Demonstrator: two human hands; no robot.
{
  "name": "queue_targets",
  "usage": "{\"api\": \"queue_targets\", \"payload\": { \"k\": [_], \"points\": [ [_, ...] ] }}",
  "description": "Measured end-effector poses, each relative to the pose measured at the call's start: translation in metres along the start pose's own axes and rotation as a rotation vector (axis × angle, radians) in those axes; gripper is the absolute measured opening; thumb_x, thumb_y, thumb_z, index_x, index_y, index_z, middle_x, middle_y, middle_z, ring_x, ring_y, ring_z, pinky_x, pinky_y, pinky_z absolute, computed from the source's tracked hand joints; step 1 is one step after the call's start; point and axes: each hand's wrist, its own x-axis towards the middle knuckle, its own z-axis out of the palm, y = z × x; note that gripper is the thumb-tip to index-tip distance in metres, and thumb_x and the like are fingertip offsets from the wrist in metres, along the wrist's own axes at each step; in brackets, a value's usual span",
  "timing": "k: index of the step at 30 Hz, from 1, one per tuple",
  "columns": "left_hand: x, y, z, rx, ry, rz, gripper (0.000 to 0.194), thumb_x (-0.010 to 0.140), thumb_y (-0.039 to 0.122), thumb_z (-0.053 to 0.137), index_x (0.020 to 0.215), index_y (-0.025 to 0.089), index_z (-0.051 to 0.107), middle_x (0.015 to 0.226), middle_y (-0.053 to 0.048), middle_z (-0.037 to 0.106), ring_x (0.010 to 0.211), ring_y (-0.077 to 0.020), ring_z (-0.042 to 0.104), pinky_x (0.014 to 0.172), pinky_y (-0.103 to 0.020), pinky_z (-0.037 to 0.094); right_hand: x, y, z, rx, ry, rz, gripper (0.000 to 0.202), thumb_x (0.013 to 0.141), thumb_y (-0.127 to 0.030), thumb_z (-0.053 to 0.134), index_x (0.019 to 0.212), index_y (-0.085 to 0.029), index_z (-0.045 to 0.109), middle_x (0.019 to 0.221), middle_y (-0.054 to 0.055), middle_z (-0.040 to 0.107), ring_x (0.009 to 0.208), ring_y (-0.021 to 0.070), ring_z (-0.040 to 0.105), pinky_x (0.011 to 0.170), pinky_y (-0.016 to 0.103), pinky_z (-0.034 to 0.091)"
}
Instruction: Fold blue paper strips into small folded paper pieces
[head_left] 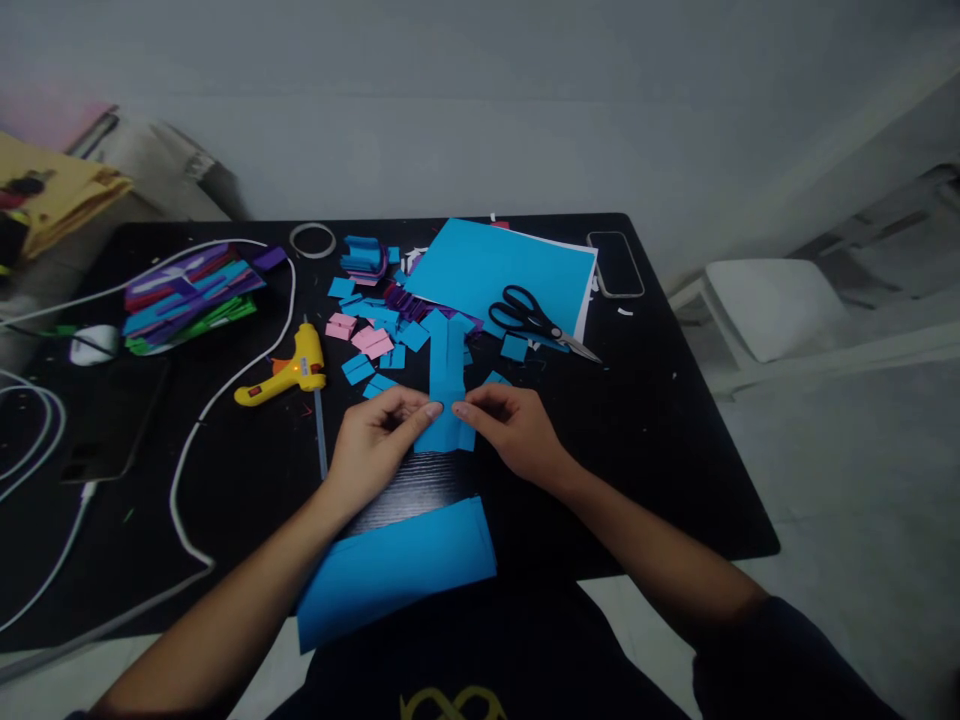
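Between my two hands is a folded strip of blue paper (448,375), its long part pointing away from me and its wider end close to me. My left hand (379,440) pinches its left edge between thumb and fingers. On the opposite edge, my right hand (514,430) pinches it the same way. Small cut pieces of blue paper (358,369) and pink paper (372,341) lie just beyond my hands. Nearer my body rests a larger blue sheet (405,560). Black-handled scissors (534,318) lie on a big blue sheet (495,265) at the back.
A yellow glue gun (289,370) with its white cord lies to the left. Farther left are a bundle of coloured paper (191,295) and a dark phone (116,420) on a cable. A tape roll (313,241) and another phone (616,264) sit toward the black table's (675,480) back edge.
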Motion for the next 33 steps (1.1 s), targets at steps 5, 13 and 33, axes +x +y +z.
{"api": "queue_targets", "payload": {
  "k": [5,13,33],
  "points": [
    [0.001,-0.004,0.005,-0.081,-0.006,0.006,0.026,0.086,0.042,0.077,0.079,0.018,0.070,0.062,0.003,0.057,0.056,-0.0105,0.049,0.053,-0.023,0.042,0.000,0.002,0.000,0.007,0.007,-0.004,0.023,0.084,-0.043,0.079,0.084,-0.020,0.074,0.077,0.001,0.071,0.071,0.0159,0.063,0.066,0.029,0.052],
    [-0.001,-0.007,0.007,-0.092,-0.012,-0.009,0.028,0.084,0.043,0.080,0.077,0.018,0.069,0.062,0.004,0.057,0.057,-0.0108,0.050,0.055,-0.024,0.042,-0.001,0.004,0.003,-0.013,-0.006,-0.068,0.017,0.085,-0.037,0.076,0.088,-0.021,0.072,0.079,0.000,0.071,0.073,0.0161,0.066,0.068,0.029,0.053],
    [0.004,-0.012,0.000,-0.100,0.006,-0.045,0.028,0.087,0.041,0.077,0.077,0.018,0.066,0.064,0.003,0.052,0.059,-0.0100,0.044,0.056,-0.023,0.037,0.004,-0.001,-0.008,-0.136,-0.047,-0.047,0.018,0.091,-0.036,0.071,0.087,-0.019,0.074,0.079,0.001,0.072,0.071,0.0149,0.064,0.067,0.028,0.049]
  ]
}}
